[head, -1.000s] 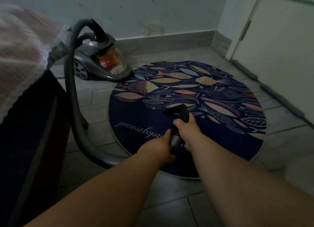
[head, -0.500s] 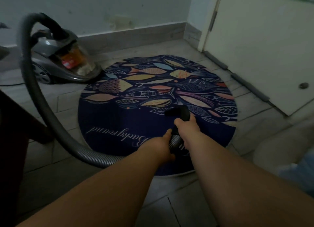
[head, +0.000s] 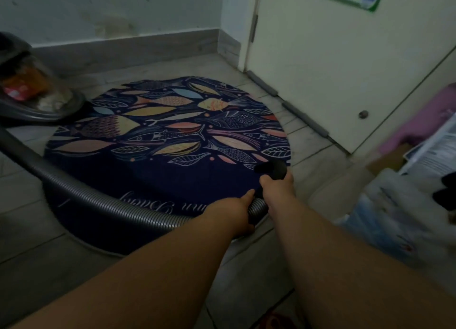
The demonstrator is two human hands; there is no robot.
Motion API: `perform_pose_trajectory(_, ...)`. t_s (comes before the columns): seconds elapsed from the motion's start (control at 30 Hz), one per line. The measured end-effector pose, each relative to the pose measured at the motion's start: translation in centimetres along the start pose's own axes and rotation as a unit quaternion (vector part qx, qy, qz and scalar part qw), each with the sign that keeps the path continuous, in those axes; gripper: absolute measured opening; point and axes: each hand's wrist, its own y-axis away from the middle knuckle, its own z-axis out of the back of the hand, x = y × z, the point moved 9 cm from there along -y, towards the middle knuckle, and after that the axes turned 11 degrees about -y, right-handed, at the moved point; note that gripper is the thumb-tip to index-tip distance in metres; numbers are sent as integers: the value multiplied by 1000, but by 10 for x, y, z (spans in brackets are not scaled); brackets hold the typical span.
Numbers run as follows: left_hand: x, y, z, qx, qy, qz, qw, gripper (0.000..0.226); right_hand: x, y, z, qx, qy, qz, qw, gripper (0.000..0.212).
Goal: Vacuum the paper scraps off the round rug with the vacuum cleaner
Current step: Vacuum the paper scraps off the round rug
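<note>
A round dark-blue rug (head: 138, 170) printed with fish and leaves lies on the tiled floor. The grey canister vacuum cleaner (head: 32, 94) stands at the rug's far left edge. Its ribbed grey hose (head: 98, 200) sweeps across the rug's near side to my hands. My left hand (head: 232, 212) grips the hose end. My right hand (head: 276, 188) is closed around the black nozzle (head: 272, 169), which rests at the rug's near right edge. I see no paper scraps on the rug in this dim light.
A white door (head: 345, 57) with grey draught strips (head: 303, 116) along its bottom stands to the right. Blurred boxes, papers and pink cloth (head: 424, 156) crowd the right side. A grey skirting board (head: 123, 50) runs along the far wall.
My view has swung to the right, so the vacuum cleaner slid to the left edge. The nozzle has moved from the rug's middle to its near right edge, both hands still gripping.
</note>
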Motion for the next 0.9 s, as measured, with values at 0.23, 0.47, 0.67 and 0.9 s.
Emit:
perform_pose_trajectory(0.23,-21,7,-7,-29,-34,-17,999,96,-12,5,25,-12,6,-9,1000,86)
perform_pose_trajectory(0.47,-3,28,-18,-45,-18,8,999,95,-21,19,12,21,18,-8,1000,87)
perform_pose_trajectory(0.67,25,44,-31,-45,7,36,998,94,-26,38,-12,62,60,-1,996,84)
perform_pose_trajectory(0.9,60,73,-54,-66,40,93,993,95,-43,68,-53,125,79,5,989,86)
